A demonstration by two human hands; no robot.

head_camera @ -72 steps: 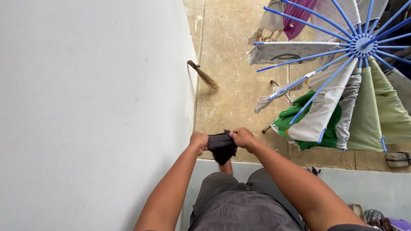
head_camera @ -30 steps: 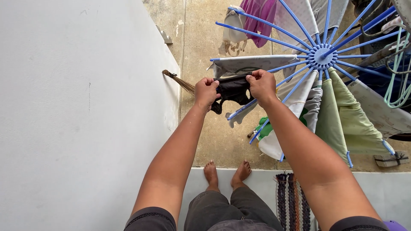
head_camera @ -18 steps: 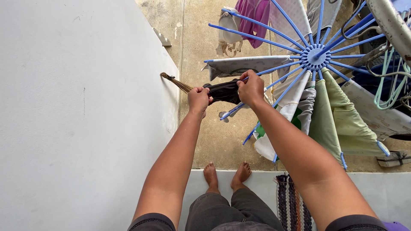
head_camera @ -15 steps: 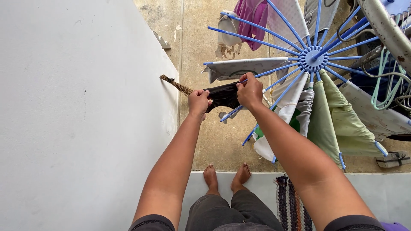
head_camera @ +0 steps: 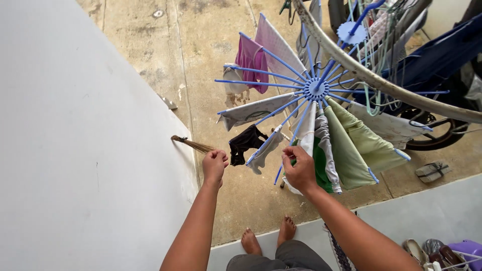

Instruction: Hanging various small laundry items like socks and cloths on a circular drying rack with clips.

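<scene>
Below, on the bare concrete floor [head_camera: 226, 200], stands a blue drying rack [head_camera: 316, 89]. Black cloth [head_camera: 244, 141] hangs on one rod. Left hand [head_camera: 215, 164] is curled shut, holding nothing. Right hand [head_camera: 299, 168] curls loosely near the clothes.

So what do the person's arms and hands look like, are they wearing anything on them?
Both arms are bare all the way down: no sleeves show, and no gloves. I can see no watch, bracelet or ring on the left hand or the right hand. Further down, the person wears dark grey trousers and has bare feet.
</scene>
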